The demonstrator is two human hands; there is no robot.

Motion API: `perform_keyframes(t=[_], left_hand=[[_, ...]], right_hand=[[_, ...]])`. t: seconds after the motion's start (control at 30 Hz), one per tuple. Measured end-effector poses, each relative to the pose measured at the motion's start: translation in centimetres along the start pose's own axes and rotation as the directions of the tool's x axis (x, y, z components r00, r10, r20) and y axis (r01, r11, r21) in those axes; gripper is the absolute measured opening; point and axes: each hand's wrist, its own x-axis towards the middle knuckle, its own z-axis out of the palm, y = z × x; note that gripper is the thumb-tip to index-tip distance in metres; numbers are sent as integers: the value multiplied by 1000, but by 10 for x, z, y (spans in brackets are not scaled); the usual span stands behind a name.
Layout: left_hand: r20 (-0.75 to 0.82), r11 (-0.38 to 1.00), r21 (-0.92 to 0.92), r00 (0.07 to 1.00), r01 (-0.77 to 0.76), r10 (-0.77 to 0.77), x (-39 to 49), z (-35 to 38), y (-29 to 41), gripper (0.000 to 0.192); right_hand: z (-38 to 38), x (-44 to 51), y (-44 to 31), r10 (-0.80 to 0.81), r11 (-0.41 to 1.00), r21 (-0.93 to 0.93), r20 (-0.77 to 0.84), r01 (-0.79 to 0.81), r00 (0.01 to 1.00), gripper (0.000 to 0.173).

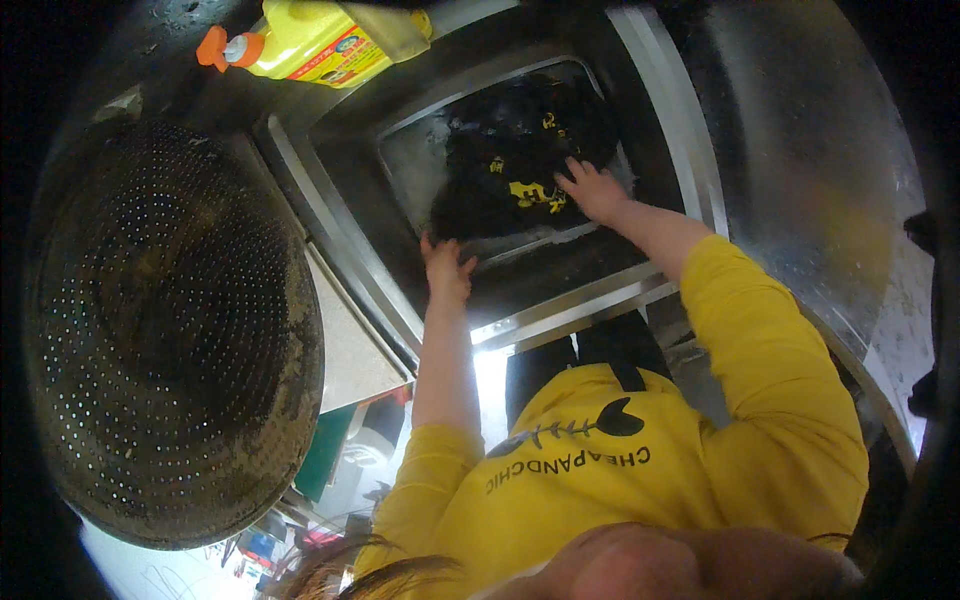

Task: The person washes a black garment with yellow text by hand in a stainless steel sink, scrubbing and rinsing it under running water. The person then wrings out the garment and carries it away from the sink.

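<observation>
A dark wet cloth (pixel 480 199) with yellow printed patches lies spread on the bottom of a deep metal sink (pixel 547 300). My right hand (pixel 596 191) rests on or just over the cloth's right part, near the yellow print, with its fingers apart. At the near left corner of the sink floor is my left hand (pixel 448 270), fingers spread, beside the cloth's lower left edge. Neither hand holds anything. Whether the left fingertips touch the cloth cannot be told.
A yellow jug (pixel 322 45) with an orange pump top lies beyond the sink's far left rim. To the left stands a large round perforated metal tray (pixel 172 330), stained brown. A metal surface (pixel 795 150) borders the sink on the right.
</observation>
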Motion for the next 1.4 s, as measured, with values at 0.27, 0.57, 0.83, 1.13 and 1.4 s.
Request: perform_keyframes(t=[0.27, 0.57, 0.83, 1.13, 1.4], left_hand=[[521, 808, -445, 845, 386, -116, 36, 32, -24, 51], [56, 950, -313, 998, 24, -7, -11, 62, 16, 30], [230, 918, -354, 968, 178, -99, -28, 57, 25, 37], [9, 959, -259, 992, -117, 123, 3, -29, 11, 44], [-23, 896, -252, 924, 365, -382, 61, -12, -47, 53]], right_hand=[[-87, -39, -196, -119, 839, 512, -155, 183, 981, 28], [-102, -3, -176, 257, 684, 713, -431, 153, 865, 20], [-87, -11, -158, 44, 801, 529, -520, 281, 853, 41], [-6, 8, -31, 72, 979, -128, -521, -162, 851, 42], [-46, 33, -158, 78, 878, 464, 105, -118, 991, 54]])
